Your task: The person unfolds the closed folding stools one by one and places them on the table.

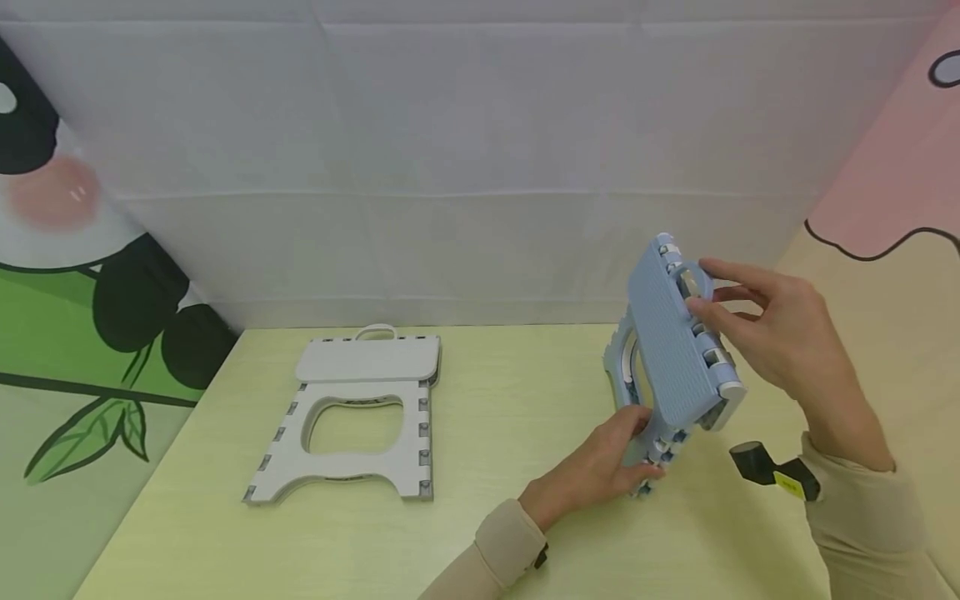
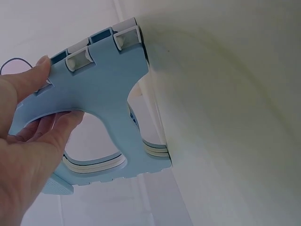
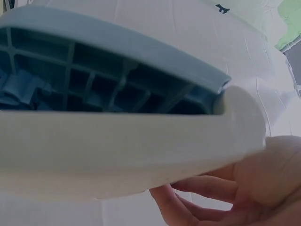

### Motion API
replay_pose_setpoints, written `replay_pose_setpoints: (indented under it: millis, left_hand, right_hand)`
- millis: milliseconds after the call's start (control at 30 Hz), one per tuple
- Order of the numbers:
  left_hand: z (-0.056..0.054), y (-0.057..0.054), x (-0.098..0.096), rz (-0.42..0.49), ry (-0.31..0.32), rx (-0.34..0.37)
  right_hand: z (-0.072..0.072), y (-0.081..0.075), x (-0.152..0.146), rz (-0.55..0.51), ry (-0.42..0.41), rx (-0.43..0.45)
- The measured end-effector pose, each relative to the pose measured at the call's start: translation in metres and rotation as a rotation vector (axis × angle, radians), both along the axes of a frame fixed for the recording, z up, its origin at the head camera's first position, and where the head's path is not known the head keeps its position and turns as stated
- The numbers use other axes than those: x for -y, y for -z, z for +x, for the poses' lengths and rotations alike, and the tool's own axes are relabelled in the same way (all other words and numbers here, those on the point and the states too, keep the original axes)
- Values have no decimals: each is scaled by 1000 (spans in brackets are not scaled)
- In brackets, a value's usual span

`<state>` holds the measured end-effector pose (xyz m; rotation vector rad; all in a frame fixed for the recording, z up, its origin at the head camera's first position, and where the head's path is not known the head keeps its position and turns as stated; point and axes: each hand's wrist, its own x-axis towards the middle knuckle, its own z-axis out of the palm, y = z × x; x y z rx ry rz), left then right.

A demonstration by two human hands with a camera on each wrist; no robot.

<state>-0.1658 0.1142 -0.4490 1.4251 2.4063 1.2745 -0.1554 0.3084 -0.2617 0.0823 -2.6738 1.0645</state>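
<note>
A light blue folding step stool, folded nearly flat, stands tilted on the table at the right. My left hand grips its lower side edge, and in the left wrist view the fingers reach through the oval cutout of the blue leg panel while the thumb lies over the hinged edge. At the top, my right hand pinches the carry handle between thumb and fingers. The right wrist view shows the stool's white edge and ribbed blue underside close up, with the right hand partly behind it.
A second folding stool, white with grey hinges, lies folded on the pale yellow table to the left. Behind the table hangs a white cloth backdrop. Printed cartoon fabric borders the left side.
</note>
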Motion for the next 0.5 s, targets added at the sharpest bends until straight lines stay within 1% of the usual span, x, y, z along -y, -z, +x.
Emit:
replay_pose_setpoints:
  millis: [100, 167, 333, 500]
  left_hand:
    - [0, 1, 0, 6, 0, 4]
    - [0, 2, 0, 12, 1, 12]
    - [0, 1, 0, 22, 4, 44]
    - [0, 0, 2, 28, 0, 76]
  right_hand:
    - [0, 0, 0, -11, 6, 14]
    - [1, 0, 0, -20, 3, 6]
    - [0, 3, 1, -39, -19, -43]
    - [1, 6, 1, -84, -69, -85]
